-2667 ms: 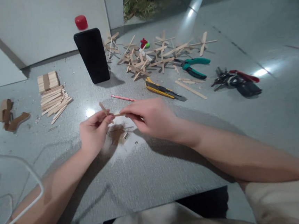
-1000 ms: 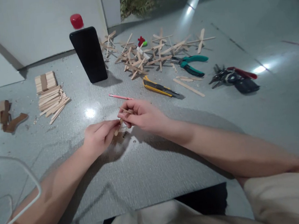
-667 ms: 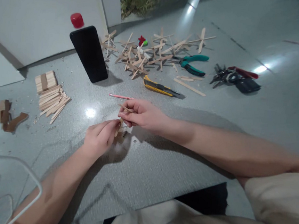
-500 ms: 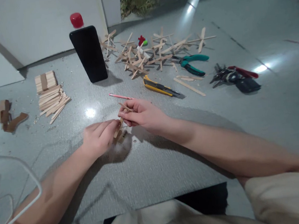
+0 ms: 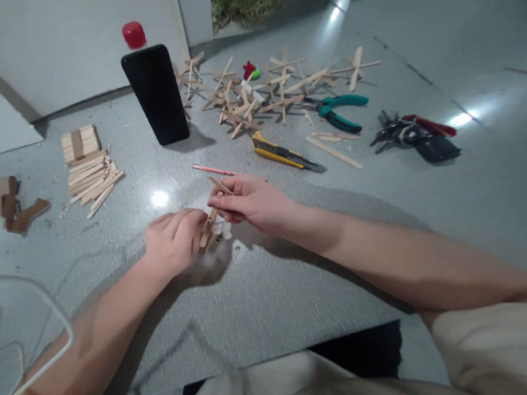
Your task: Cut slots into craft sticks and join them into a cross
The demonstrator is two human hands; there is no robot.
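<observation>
Near the middle of the grey surface, my right hand [image 5: 254, 201] pinches wooden craft sticks [image 5: 206, 234] that appear crossed, one pointing up-left past the fingertips and another slanting down-left. Against the lower stick rest the curled fingers of my left hand [image 5: 174, 236]; its fingertips are partly hidden, so their grip shows only in part. A small piece with dark markings [image 5: 216, 241] lies just below the sticks, too small to name. Behind my right hand is a pink pencil [image 5: 210, 169]. A yellow utility knife [image 5: 282, 154] lies farther back.
Crossed-stick pieces [image 5: 282, 91] are heaped at the back beside a standing black phone [image 5: 157, 96]. Teal-handled pliers [image 5: 342, 114] and a bunch of keys [image 5: 415, 138] lie right. Left are a stick pile [image 5: 93, 181] and brown paper scraps [image 5: 12, 204]. A white cable [image 5: 46, 296] crosses the left forearm.
The left fingers have shifted slightly back from the lower stick, showing more of it. The upper stick has tilted a little at the right fingertips.
</observation>
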